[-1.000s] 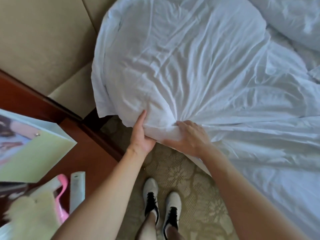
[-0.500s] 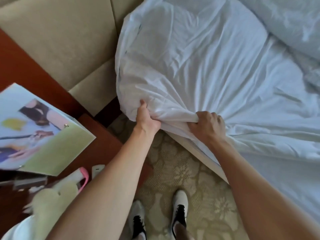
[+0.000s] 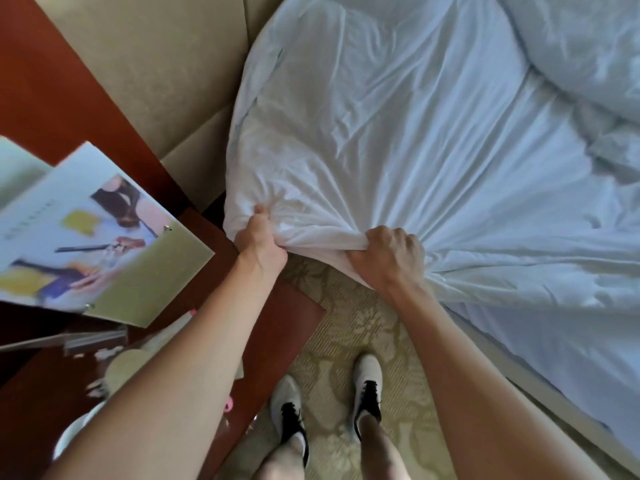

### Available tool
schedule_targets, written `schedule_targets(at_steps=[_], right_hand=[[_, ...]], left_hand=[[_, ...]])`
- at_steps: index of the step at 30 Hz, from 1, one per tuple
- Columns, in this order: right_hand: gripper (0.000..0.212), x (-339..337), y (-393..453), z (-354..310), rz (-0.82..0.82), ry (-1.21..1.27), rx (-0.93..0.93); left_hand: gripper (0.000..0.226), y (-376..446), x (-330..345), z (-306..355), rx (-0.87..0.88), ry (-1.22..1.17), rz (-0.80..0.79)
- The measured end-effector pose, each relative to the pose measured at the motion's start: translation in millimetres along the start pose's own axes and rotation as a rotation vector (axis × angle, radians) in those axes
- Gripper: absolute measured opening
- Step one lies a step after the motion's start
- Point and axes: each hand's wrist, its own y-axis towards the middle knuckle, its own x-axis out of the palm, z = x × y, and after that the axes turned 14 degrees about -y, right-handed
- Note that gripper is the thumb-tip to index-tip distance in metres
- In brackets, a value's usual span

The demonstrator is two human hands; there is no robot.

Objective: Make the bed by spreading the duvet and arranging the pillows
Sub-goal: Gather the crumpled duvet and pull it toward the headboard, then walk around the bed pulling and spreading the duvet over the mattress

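A white duvet [image 3: 398,133] lies crumpled over the head end of the bed, its corner bunched at the bed's near edge. My left hand [image 3: 259,242] grips the bunched corner on the left. My right hand [image 3: 388,256] grips a fold of the same duvet a little to the right, knuckles up. Creases radiate from both grips across the fabric. A second white mound, a pillow or more bedding [image 3: 581,53], sits at the top right. Smoother white sheet [image 3: 554,341] covers the bed's lower right.
A beige padded headboard [image 3: 156,71] stands to the left of the bedding. A reddish wooden nightstand [image 3: 284,327] at the left holds a framed printed card [image 3: 86,237] and small items. My shoes [image 3: 367,386] stand on patterned carpet between nightstand and bed.
Both hands have closed on the duvet corner and bunched it tighter. The view has shifted, so the bedding and nightstand sit further right in frame.
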Motion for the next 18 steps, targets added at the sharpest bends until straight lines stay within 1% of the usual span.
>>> schedule_targets(at_steps=[2, 4, 6, 7, 9, 10, 11, 12, 14, 18], right_hand=[[0.04, 0, -2, -2, -0.033, 0.023, 0.002], [0.038, 3, 0, 3, -0.099, 0.076, 0.01], [0.034, 12, 4, 10, -0.192, 0.162, 0.023], [0.035, 18, 4, 15, -0.239, 0.206, 0.023], [0.05, 29, -1, 26, -0.323, 0.248, -0.008], [0.059, 34, -7, 33, -0.358, 0.261, -0.026], [0.063, 38, -13, 40, -0.381, 0.277, -0.038], [0.061, 43, -20, 47, -0.4, 0.293, -0.043], [0.05, 51, -35, 66, -0.427, 0.344, -0.019], [0.035, 61, -58, 114, -0.53, 0.393, 0.045]], left_hand=[[0.041, -4, -7, 1, 0.02, -0.029, -0.002], [0.036, -4, -10, -2, 0.024, -0.014, -0.02], [0.038, 2, -12, -6, -0.051, 0.063, -0.099], [0.042, 4, -15, -7, -0.113, 0.15, -0.134], [0.044, 4, -23, -8, -0.197, 0.489, -0.168], [0.042, 0, -28, -10, -0.182, 0.699, -0.173], [0.038, -5, -31, -14, -0.133, 0.887, -0.18], [0.035, -11, -35, -20, -0.055, 1.037, -0.187], [0.031, -25, -35, -35, 0.092, 1.238, -0.223], [0.025, -48, -23, -73, 0.248, 1.561, -0.357]])
